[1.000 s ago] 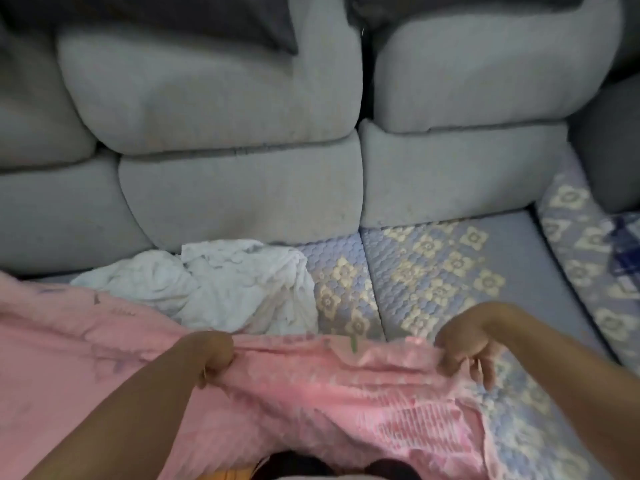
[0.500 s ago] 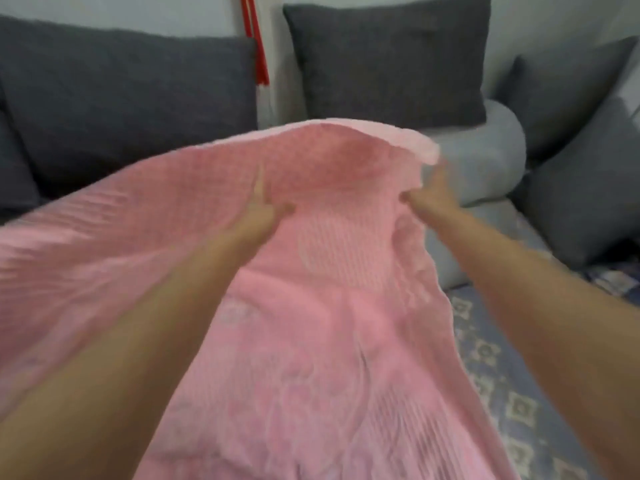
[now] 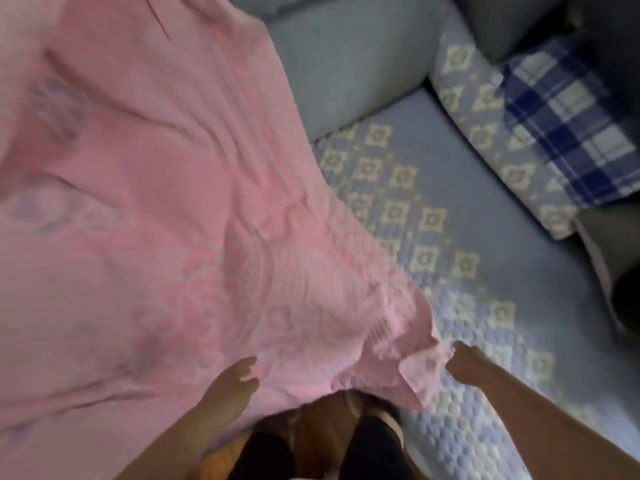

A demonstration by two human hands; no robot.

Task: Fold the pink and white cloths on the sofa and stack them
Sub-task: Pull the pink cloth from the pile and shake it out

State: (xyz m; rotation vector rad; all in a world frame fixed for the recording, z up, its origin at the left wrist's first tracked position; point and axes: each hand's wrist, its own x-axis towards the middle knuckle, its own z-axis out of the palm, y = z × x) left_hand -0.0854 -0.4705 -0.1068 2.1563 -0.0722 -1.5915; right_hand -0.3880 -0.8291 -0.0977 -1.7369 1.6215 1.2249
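Note:
The pink cloth (image 3: 166,209) lies spread over the left and middle of the sofa, wrinkled, its near edge hanging at the sofa's front. My left hand (image 3: 232,382) sits on that near edge with fingers curled into the fabric. My right hand (image 3: 465,363) is closed at the cloth's near right corner, which is drawn out over the patterned seat cover (image 3: 433,188). The white cloth is out of sight.
A grey back cushion (image 3: 346,64) stands behind the seat. A blue and white plaid cloth (image 3: 568,126) lies on the right seat, with dark cushions above it. My legs and feet (image 3: 346,441) show at the bottom, on a wooden floor.
Both hands swung the pink cloth up in the air and brought it back down. It now lies spread across the sofa and covers the spot where the white cloth lay.

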